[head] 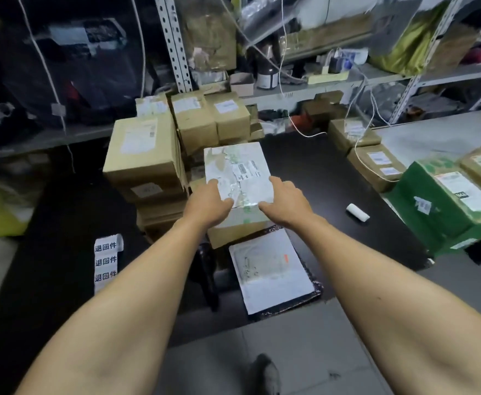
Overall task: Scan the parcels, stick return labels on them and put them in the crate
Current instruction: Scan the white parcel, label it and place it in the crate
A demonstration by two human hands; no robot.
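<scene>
A cardboard parcel [237, 169] with a taped, label-covered top sits in the middle of the black table. My left hand [209, 199] grips its near left corner, thumb laid on top. My right hand [283, 199] holds its near right corner the same way. In front of it lies a flat white mailer bag [270, 273]. A strip of return labels [106, 260] with printed characters lies at the left of the table. A dark handheld object [208, 277], possibly the scanner, lies beside the mailer. No crate is in view.
Stacked brown boxes [145, 155] stand to the left and behind the parcel. More boxes, one green [444, 206], crowd the right side. A small white roll [357, 212] lies on the table [319, 178]. Metal shelving [333, 84] with cables runs behind.
</scene>
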